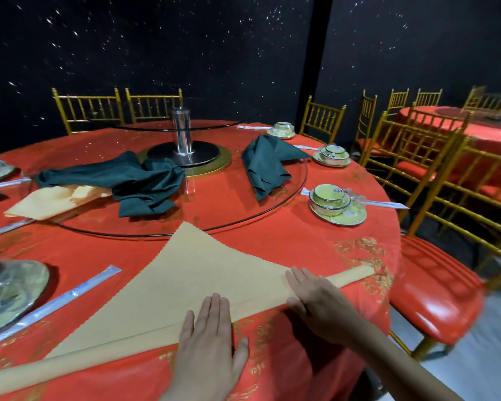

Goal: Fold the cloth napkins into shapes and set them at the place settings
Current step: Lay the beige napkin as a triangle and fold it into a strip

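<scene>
Nearest the camera, the left hand (211, 337) lay flat, fingers straight and close together, on the rolled lower edge of the tan napkin (185, 273). Just to its right, the right hand (315, 299) pressed on the same rolled band, palm down with the fingers spread a little. Neither hand gripped the cloth, and the two were near each other but apart. That napkin sat on the red tablecloth (287, 244) at the near edge of the round table. It was folded into a triangle whose scalloped tip pointed away and reached the rim of the glass turntable (297, 189). Its long base, rolled into a narrow strip, ran from the lower left of the view up toward the right. On the turntable lay a crumpled heap of dark green napkins (139, 180), a second green napkin (265, 166) farther right, and another tan napkin (52, 201) partly under the heap's left end. Wrapped chopsticks (55, 302) lay left of the triangle, beside a plastic-wrapped plate (15, 287). Wrapped bowl-and-saucer sets (337, 204) stood along the table's right side, and a gold chair with a red seat (434, 290) stood just beside the table.
</scene>
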The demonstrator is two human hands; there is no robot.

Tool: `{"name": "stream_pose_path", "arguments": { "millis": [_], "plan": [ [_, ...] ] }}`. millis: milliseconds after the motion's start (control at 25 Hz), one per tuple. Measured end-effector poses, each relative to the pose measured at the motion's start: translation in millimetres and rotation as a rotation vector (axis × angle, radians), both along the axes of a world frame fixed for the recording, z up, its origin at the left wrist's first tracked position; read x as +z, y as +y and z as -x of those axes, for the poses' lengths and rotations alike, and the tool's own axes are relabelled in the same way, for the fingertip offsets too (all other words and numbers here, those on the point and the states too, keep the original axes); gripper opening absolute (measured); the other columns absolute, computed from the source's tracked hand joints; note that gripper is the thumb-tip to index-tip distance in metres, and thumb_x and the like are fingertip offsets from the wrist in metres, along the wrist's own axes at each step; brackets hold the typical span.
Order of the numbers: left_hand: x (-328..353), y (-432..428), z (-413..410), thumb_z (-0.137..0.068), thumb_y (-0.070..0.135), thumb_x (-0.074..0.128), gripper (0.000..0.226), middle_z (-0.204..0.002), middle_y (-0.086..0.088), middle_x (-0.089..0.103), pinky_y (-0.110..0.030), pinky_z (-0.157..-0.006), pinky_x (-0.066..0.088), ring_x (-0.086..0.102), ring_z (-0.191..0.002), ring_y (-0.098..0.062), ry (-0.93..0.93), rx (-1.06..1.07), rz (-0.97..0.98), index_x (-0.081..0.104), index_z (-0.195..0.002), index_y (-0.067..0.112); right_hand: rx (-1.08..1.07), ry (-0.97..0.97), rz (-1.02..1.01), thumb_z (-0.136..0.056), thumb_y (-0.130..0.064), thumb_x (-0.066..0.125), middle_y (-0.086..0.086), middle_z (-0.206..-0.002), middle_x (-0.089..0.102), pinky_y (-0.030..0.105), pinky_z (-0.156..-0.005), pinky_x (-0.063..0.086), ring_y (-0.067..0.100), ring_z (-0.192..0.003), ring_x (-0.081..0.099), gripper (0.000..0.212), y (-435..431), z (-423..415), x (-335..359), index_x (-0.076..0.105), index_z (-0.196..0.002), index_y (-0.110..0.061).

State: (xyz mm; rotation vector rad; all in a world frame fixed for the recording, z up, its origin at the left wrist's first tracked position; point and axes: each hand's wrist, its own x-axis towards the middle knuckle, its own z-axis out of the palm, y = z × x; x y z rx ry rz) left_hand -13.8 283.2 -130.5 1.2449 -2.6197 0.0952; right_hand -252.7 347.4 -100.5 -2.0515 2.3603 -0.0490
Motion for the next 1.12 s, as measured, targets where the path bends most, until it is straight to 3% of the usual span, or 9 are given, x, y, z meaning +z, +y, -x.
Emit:
{"name": "stream_pose_path", "arguments": {
  "millis": [160, 400, 440, 520, 600, 680, 840, 1000, 1120],
  "plan": [
    [-3.2, -2.8, -0.3, -0.075, 0.054, 0.039, 0.071, -0.121, -0.012, 0.064, -0.038, -0.102, 0.022, 0.062, -0.111, -0.025, 0.008, 0.002, -0.012, 0.066, -0.116, 0.003, -0.111, -0.007, 0.014, -0.062, -0.077, -0.031, 0.005, -0.158, 0.013, 0.036, -0.115, 0.015, 0.021, -0.145, 0.011, 0.117, 13.5, 26.9, -7.8, 0.013, -0.150, -0.013],
    [11.0, -2.7, -8.0, -0.076, 0.060, 0.036, 0.071, -0.128, -0.007, 0.059, -0.031, -0.097, 0.028, 0.059, -0.115, -0.018, -0.056, -0.097, -0.164, 0.063, -0.123, 0.013, -0.287, 0.000, -0.024, -0.048, -0.079, -0.039, 0.004, -0.159, 0.004, 0.037, -0.117, 0.008, 0.018, -0.146, 0.001, 0.130, 24.0, 38.4, -4.6, 0.005, -0.151, -0.014],
    [17.7, -1.7, -9.0, -0.078, 0.061, 0.031, 0.074, -0.138, -0.007, 0.049, -0.030, -0.103, 0.025, 0.051, -0.124, -0.016, -0.043, -0.113, -0.184, 0.056, -0.131, 0.016, -0.315, 0.002, -0.016, -0.047, -0.078, -0.040, 0.005, -0.159, 0.004, 0.038, -0.117, 0.006, 0.018, -0.146, 0.001, 0.131, 22.1, 33.6, -1.2, 0.006, -0.151, -0.012],
    [25.1, -0.1, -7.5, -0.075, 0.063, 0.007, 0.087, -0.152, -0.002, 0.001, -0.030, -0.116, 0.003, 0.011, -0.144, -0.014, -0.020, -0.163, -0.138, 0.014, -0.149, 0.020, -0.267, 0.021, 0.125, -0.062, -0.075, -0.034, 0.009, -0.158, 0.011, 0.038, -0.116, 0.007, 0.021, -0.146, 0.008, 0.120, 11.4, 11.0, 8.8, 0.013, -0.149, -0.008],
    [30.4, 1.2, -7.6, -0.067, 0.063, -0.008, 0.092, -0.147, 0.004, -0.024, -0.033, -0.114, -0.012, -0.016, -0.143, -0.013, -0.053, -0.189, -0.220, -0.010, -0.149, 0.021, -0.043, 0.041, 0.274, -0.089, -0.066, -0.006, 0.015, -0.150, 0.030, 0.038, -0.113, 0.020, 0.027, -0.139, 0.030, 0.093, -3.3, -25.7, 15.3, 0.032, -0.143, -0.001],
    [32.8, 0.9, -5.0, -0.070, 0.060, -0.005, 0.091, -0.155, 0.001, -0.018, -0.031, -0.112, -0.015, -0.015, -0.144, -0.014, -0.061, -0.180, -0.210, -0.006, -0.151, 0.017, 0.201, 0.030, 0.344, -0.099, -0.054, 0.013, 0.016, -0.144, 0.042, 0.035, -0.112, 0.027, 0.028, -0.133, 0.040, 0.072, -15.6, -65.2, 2.2, 0.043, -0.137, 0.000],
    [37.8, 0.8, -12.4, -0.088, 0.046, 0.014, 0.073, -0.159, -0.007, 0.002, -0.028, -0.110, -0.017, -0.005, -0.146, -0.014, -0.028, -0.150, -0.224, 0.005, -0.151, 0.010, 0.341, 0.051, 0.312, -0.100, -0.053, 0.018, 0.017, -0.136, 0.050, 0.029, -0.105, 0.025, 0.029, -0.124, 0.051, 0.070, -27.6, -91.1, -20.8, 0.053, -0.129, 0.000],
    [26.1, -3.8, -50.8, -0.087, 0.052, 0.027, 0.065, -0.136, -0.002, 0.054, -0.034, -0.112, 0.030, 0.044, -0.130, -0.011, -0.117, -0.142, -0.326, 0.056, -0.131, 0.014, 0.321, 0.073, 0.287, -0.099, -0.056, 0.018, 0.019, -0.134, 0.052, 0.029, -0.105, 0.024, 0.033, -0.123, 0.050, 0.075, -27.5, -85.1, -28.2, 0.052, -0.129, 0.003],
    [28.0, -5.7, -99.1, -0.095, 0.054, 0.007, 0.072, -0.142, -0.003, 0.047, -0.034, -0.109, 0.021, 0.036, -0.134, -0.011, -0.088, -0.019, -0.319, 0.050, -0.136, 0.014, 0.307, 0.075, 0.297, -0.099, -0.056, 0.018, 0.018, -0.135, 0.050, 0.029, -0.105, 0.024, 0.032, -0.124, 0.048, 0.075, -28.7, -85.1, -30.1, 0.051, -0.130, 0.003]
  ]
}}
